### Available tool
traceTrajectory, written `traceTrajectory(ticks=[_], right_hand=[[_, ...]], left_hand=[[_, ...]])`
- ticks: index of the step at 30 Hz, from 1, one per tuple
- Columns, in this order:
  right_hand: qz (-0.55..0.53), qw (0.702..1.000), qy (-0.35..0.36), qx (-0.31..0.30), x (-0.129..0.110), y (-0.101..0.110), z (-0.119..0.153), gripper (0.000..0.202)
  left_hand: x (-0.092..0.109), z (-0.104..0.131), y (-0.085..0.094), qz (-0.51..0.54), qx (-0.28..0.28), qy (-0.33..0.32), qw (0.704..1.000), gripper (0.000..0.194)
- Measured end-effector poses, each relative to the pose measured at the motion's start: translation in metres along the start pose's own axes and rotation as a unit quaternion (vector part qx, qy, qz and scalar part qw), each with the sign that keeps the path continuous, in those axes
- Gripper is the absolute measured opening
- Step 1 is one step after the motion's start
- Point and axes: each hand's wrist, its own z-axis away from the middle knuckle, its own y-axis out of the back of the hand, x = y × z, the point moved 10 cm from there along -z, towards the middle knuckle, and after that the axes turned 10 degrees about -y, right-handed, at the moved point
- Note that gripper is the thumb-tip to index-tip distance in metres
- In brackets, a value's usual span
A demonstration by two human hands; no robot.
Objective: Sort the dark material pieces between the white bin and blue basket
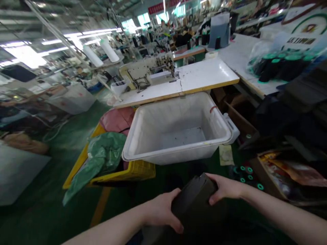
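Observation:
A dark stack of what looks like folded fabric (195,200) is held low in front of me, its layered edge showing at the top. My left hand (163,209) grips its left side, thumb toward me. On the other side, my right hand (223,187) clasps the upper right edge. The lower part of the stack fades into shadow, so its full size is hidden. Just beyond my hands stands a large white plastic bin (176,154), with only some specks visible on its floor.
Behind the bin is a sewing machine (138,75) on a white table (204,75). A yellow crate (143,170) with a green plastic bag (104,153) sits left. Black thread cones (270,69) lie on the right table; a cardboard box (270,177) and more spools are below.

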Motion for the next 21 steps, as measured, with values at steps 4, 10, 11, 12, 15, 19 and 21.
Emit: traceTrajectory(ticks=[4, 10, 11, 12, 15, 19, 21], right_hand=[[-0.009, 0.998, 0.006, 0.066, 0.061, -0.001, 0.036, 0.069], [0.041, 0.991, 0.064, 0.107, 0.067, -0.015, 0.074, 0.068], [0.047, 0.99, 0.078, 0.109, 0.061, -0.019, 0.078, 0.067], [0.056, 0.988, 0.095, 0.111, 0.054, -0.024, 0.082, 0.066], [0.107, 0.977, 0.145, 0.117, 0.026, -0.032, 0.09, 0.066], [0.212, 0.95, 0.174, 0.151, 0.006, -0.019, 0.096, 0.074], [0.248, 0.946, 0.15, 0.142, 0.018, -0.007, 0.094, 0.077]], left_hand=[[-0.007, -0.021, -0.046, -0.071, -0.003, -0.015, 0.997, 0.084], [0.022, -0.008, -0.078, -0.126, 0.057, -0.051, 0.989, 0.096], [0.027, 0.0, -0.079, -0.137, 0.076, -0.052, 0.986, 0.09], [0.032, 0.008, -0.078, -0.148, 0.094, -0.051, 0.983, 0.085], [0.047, 0.027, -0.069, -0.195, 0.134, -0.06, 0.97, 0.079], [0.066, 0.026, -0.061, -0.305, 0.202, -0.065, 0.928, 0.079], [0.066, 0.011, -0.073, -0.345, 0.217, -0.042, 0.912, 0.073]])
